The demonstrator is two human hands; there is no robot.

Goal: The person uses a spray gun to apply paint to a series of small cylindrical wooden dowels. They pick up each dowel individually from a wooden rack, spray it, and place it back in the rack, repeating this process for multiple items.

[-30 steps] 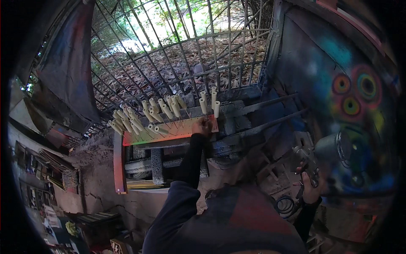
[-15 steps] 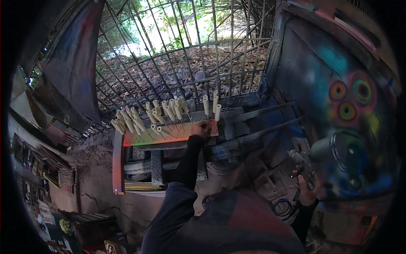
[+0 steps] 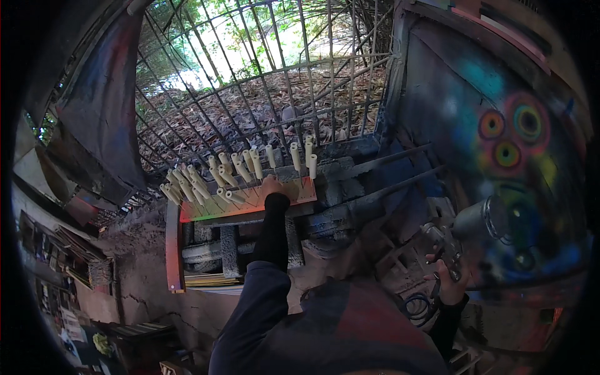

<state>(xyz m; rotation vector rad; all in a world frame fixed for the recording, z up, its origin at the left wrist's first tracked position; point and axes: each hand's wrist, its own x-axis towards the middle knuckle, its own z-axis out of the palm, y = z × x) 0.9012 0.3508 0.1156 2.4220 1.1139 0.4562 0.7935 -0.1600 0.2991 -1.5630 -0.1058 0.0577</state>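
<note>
Pale cream tubes (image 3: 242, 167), each on a thin stick, stand in rows along a long board (image 3: 209, 210) tinted orange and green. At the board's middle right, my left hand (image 3: 271, 185) is closed low around the thin stick under one upright tube (image 3: 270, 155); its fingertips are partly hidden. Three more tubes (image 3: 295, 155) rise at the board's right end. Off to the right, my right hand (image 3: 451, 286) grips a metal spray gun (image 3: 442, 240) with a large silver cup (image 3: 478, 220). The gun is held away from the tubes.
Behind the board stands a barred metal grille (image 3: 262, 75) with dry leaves beyond. A paint-spattered panel (image 3: 450, 106) covers the right side. Dark, crusted beams (image 3: 230, 250) support the board, and an orange strip (image 3: 175, 250) juts toward me. A coiled hose (image 3: 417, 306) lies by my right forearm.
My left hand has moved left along the board, from near its right end to the stick of another tube. The view has shifted slightly; my right hand keeps hold of the spray gun.
</note>
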